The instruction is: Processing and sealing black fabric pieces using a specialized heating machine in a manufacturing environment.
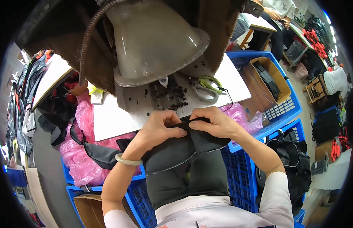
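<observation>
Head cam looking down: both hands are working one piece of dark fabric (pixel 184 152) at the near edge of a white table (pixel 108 121), the left hand (pixel 159 129) curled with thumb and fingertips pinching the fabric's top edge and the right hand (pixel 216 121) pinching the same edge right next to it, fingertips almost touching. The rest of the fabric hangs down toward the lap, between the forearms. Just beyond the hands there's a pile of dark scraps (pixel 170 95), scissors with a green lanyard (pixel 207 89), and a big grey lamp shade (pixel 153 41) overhead, with pink plastic bags (pixel 79 152) off to the left and blue crates (pixel 275 114) to the right.
</observation>
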A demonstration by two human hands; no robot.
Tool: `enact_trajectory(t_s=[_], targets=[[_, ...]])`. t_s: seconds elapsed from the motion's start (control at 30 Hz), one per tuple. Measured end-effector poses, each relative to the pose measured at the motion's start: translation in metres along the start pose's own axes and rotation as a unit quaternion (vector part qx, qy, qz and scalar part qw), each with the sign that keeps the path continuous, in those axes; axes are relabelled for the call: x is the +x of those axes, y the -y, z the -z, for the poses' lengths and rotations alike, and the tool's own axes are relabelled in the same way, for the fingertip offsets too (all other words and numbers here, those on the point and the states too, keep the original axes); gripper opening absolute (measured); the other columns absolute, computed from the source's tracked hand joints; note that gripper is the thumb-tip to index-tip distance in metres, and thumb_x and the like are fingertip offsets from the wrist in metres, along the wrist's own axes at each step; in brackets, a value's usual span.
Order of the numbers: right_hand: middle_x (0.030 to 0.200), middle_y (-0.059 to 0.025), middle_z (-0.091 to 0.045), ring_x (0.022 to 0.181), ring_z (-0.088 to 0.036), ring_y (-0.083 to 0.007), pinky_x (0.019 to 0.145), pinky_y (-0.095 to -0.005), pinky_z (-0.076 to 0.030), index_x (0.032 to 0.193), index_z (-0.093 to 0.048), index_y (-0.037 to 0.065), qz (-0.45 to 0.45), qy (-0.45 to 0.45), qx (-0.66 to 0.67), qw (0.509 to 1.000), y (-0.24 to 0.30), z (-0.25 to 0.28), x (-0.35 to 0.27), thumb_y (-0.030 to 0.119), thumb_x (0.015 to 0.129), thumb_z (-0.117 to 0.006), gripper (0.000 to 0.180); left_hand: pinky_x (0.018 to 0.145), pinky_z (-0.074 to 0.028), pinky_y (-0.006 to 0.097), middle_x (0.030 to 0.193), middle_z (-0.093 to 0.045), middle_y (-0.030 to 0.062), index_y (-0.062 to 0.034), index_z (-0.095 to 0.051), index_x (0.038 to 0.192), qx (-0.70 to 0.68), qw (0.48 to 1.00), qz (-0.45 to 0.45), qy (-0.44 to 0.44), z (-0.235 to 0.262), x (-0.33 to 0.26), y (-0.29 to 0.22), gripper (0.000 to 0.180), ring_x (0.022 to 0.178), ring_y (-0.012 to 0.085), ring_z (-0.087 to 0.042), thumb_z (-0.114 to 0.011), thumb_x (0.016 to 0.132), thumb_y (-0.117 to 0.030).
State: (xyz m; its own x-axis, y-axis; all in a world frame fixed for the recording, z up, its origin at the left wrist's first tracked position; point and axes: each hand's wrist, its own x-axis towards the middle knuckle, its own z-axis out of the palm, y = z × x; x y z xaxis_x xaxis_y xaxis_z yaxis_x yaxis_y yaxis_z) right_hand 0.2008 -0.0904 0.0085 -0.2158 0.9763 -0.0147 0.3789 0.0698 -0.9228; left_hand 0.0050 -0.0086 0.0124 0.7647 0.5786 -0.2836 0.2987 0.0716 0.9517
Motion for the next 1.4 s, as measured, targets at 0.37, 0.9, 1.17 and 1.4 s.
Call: enact_trajectory(t_s=[0.37,0.9,1.17,1.4], targets=[[0.077,0.0000,-0.060,0.069,-0.052,-0.0036,0.060,-0.0192,-0.040,0.091,-0.060,-0.001,-0.039,0.022,0.233,0.971,-0.013,0.017,0.063,0.012,0.080,-0.063,0.017,0.062,-0.048,0.020,0.074,-0.063,0.0061,0.0030,-0.063,0.085,-0.246,0.967,0.050,-0.036,0.044,0.032,0.003,0.019,0.065,0.0106,-0.060,-0.067,0.067,0.003],[0.097,-0.0069,-0.064,0.087,-0.058,-0.0108,0.080,-0.0228,-0.045,0.109,-0.059,-0.003,-0.066,-0.066,0.278,0.956,0.003,0.023,0.087,0.003,0.078,-0.063,0.032,0.074,-0.052,0.030,0.087,-0.061,0.0098,0.0005,-0.058,0.097,-0.443,0.883,0.018,-0.152,0.052,0.051,0.019,0.036,0.077,0.0199,-0.061,-0.063,0.063,0.011],[0.094,-0.0068,-0.064,0.086,-0.058,-0.0112,0.078,-0.0226,-0.044,0.103,-0.061,-0.004,-0.047,-0.093,0.314,0.944,-0.003,0.017,0.091,0.004,0.074,-0.063,0.030,0.074,-0.053,0.031,0.088,-0.060,0.0102,0.0008,-0.057,0.099,-0.446,0.877,0.010,-0.180,0.051,0.057,0.022,0.035,0.080,0.0217,-0.061,-0.063,0.065,0.009],[0.082,-0.0048,-0.063,0.078,-0.056,-0.0100,0.071,-0.0208,-0.043,0.094,-0.063,-0.004,-0.032,-0.088,0.288,0.953,-0.017,0.013,0.094,0.012,0.073,-0.066,0.027,0.073,-0.055,0.032,0.095,-0.059,0.0143,0.0041,-0.052,0.107,-0.422,0.888,-0.047,-0.177,0.042,0.044,0.003,0.043,0.082,0.0228,-0.061,-0.063,0.066,0.010]])
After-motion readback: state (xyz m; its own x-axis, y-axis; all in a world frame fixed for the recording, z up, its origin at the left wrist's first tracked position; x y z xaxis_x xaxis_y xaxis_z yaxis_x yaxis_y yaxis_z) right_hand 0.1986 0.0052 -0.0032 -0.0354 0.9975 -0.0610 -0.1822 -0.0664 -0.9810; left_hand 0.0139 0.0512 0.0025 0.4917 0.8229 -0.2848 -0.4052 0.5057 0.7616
